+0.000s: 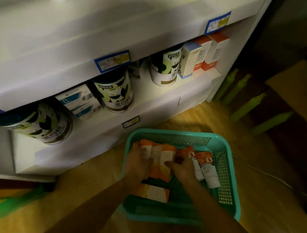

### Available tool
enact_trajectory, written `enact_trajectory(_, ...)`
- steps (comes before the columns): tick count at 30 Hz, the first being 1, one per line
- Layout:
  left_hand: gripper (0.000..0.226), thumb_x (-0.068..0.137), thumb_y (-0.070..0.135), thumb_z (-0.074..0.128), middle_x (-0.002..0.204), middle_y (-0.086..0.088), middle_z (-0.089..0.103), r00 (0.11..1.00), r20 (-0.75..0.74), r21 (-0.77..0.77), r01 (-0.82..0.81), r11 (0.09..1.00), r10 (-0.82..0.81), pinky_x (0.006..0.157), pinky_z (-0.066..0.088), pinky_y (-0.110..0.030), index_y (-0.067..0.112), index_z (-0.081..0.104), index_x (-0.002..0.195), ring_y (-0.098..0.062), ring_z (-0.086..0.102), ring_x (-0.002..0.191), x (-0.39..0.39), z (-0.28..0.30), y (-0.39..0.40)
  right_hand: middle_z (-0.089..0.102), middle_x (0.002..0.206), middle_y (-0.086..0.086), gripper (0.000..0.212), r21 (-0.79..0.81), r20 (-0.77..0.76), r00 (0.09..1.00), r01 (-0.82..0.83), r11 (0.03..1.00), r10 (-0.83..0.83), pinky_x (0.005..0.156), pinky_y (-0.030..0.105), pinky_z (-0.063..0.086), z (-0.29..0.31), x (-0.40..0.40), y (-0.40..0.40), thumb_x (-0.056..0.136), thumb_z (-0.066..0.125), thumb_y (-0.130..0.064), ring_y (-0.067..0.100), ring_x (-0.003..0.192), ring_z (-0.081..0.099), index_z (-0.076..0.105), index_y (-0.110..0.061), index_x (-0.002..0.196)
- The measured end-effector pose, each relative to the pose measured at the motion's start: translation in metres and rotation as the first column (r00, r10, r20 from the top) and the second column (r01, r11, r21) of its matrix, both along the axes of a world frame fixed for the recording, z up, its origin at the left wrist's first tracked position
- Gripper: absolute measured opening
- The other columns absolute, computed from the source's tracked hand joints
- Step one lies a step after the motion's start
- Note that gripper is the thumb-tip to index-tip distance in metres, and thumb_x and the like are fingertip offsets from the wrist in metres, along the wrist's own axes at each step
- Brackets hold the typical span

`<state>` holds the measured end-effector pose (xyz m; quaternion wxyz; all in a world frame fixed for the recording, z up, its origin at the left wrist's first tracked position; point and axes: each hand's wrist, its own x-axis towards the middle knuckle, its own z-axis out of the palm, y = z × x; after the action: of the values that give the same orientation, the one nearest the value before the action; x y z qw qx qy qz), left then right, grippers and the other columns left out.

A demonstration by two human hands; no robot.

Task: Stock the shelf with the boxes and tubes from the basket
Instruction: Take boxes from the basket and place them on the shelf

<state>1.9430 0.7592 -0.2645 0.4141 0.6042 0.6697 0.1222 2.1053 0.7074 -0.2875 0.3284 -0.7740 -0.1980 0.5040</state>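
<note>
**Q:** Where are the boxes right now?

**A:** A bundle of orange-and-white boxes [161, 158] sits in the teal basket [230, 180], toward its 10 o'clock corner. Their long axes run roughly from 12 to 6 o'clock, side by side. Another orange-and-white box [154, 192] lies flat at about 6 o'clock from the bundle, closer to the person. Two white tubes with orange ends [204, 169] lie at 3 o'clock from the bundle, tilted slightly.

**Q:** What are the hands doing?

**A:** The left hand [138, 164] presses the bundle's 9 o'clock side, and the right hand [181, 170] its 3 o'clock side, fingers curled around it. Both appear to be clamping the bundle between them. The right hand is also the one nearer the tubes.

**Q:** Where would the boxes go?

**A:** Probably up and toward 11 o'clock, onto the white shelf [168, 102]. Its lower tier holds round tins [114, 92] and small blue-and-white boxes [79, 100], with a bare stretch between two tins. Matching orange-and-white boxes [213, 52] stand upright at the far right end.

**Q:** And the surroundings?

**A:** The basket rests on a wooden floor [214, 116], just in front of the shelf base. The room is dim and the picture is slightly blurred
</note>
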Motion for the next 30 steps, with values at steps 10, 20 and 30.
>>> enact_trajectory(10, 0.031, 0.09, 0.026, 0.074, 0.106, 0.016, 0.057, 0.972, 0.231, 0.261, -0.101, 0.96, 0.04, 0.087, 0.046, -0.016, 0.028, 0.057, 0.116, -0.011, 0.059, 0.104, -0.028, 0.125, 0.003, 0.072, 0.095, 0.005, 0.034, 0.187, 0.259, 0.966, -0.072, 0.98, 0.021, 0.085, 0.042, 0.053, 0.121, 0.0, -0.01, 0.069, 0.086, -0.028, 0.027, 0.092, 0.067, 0.069, -0.018, 0.096)
enact_trajectory(20, 0.028, 0.093, 0.052, 0.061, 0.111, 0.011, 0.059, 0.987, 0.159, 0.683, -0.091, 0.724, -0.025, 0.081, 0.042, -0.013, 0.035, 0.06, 0.116, 0.001, 0.059, 0.097, -0.088, 0.334, -0.023, 0.07, 0.077, -0.002, 0.031, 0.443, 0.354, 0.935, -0.198, 0.875, 0.032, 0.077, 0.04, 0.056, 0.313, -0.036, -0.019, 0.066, 0.089, -0.013, 0.026, 0.081, 0.069, 0.062, -0.018, 0.081)
enact_trajectory(30, 0.051, 0.082, 0.044, 0.073, 0.118, 0.014, 0.061, 0.988, 0.149, 0.86, -0.144, 0.489, 0.03, 0.082, 0.053, -0.029, 0.035, 0.05, 0.126, -0.009, 0.062, 0.103, -0.164, 0.51, -0.044, 0.071, 0.091, -0.007, 0.028, 0.68, 0.403, 0.914, -0.337, 0.651, 0.052, 0.071, 0.035, 0.061, 0.506, -0.113, -0.022, 0.075, 0.084, -0.014, 0.012, 0.082, 0.069, 0.064, -0.024, 0.092)
